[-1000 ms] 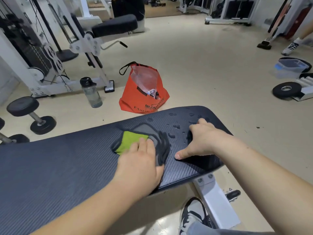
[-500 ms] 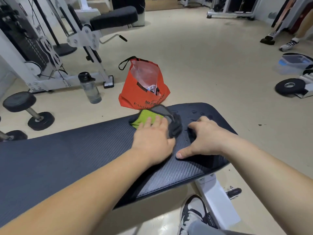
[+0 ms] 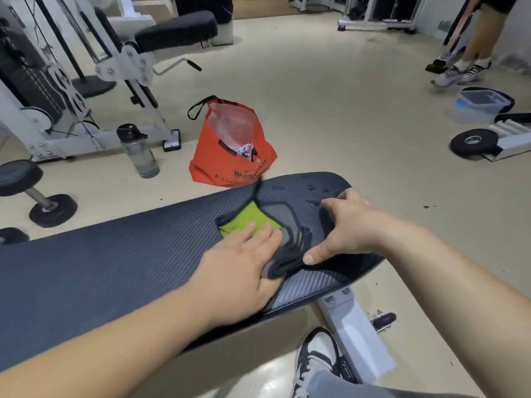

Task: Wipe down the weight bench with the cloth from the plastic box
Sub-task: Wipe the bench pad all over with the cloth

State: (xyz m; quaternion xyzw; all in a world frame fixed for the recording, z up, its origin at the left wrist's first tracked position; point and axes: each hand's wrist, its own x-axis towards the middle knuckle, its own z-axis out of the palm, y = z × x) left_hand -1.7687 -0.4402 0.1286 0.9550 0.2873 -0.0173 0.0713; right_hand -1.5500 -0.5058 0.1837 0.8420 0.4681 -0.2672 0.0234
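Observation:
The dark blue padded weight bench [image 3: 115, 268] runs across the view from lower left to its rounded end at the right. A grey cloth with a green face [image 3: 253, 216] lies bunched on the pad near that end. My left hand [image 3: 238, 265] presses flat on the cloth, fingers on the green part. My right hand [image 3: 347, 225] rests on the pad just right of it, fingers spread, its thumb tip at the cloth's edge. Water drops [image 3: 313, 188] dot the pad beyond my right hand. The clear plastic box [image 3: 479, 106] stands on the floor at far right.
An orange bag [image 3: 230, 145] and a water bottle [image 3: 138, 152] stand on the floor behind the bench. A dumbbell [image 3: 37, 193] lies left, a weight plate [image 3: 471, 143] right. A white gym machine [image 3: 115, 61] fills the back left. Another person's feet [image 3: 459, 73] are back right.
My left hand pushed the cloth out to the bench's far edge, then drew it back toward me. My right hand stayed planted on the pad.

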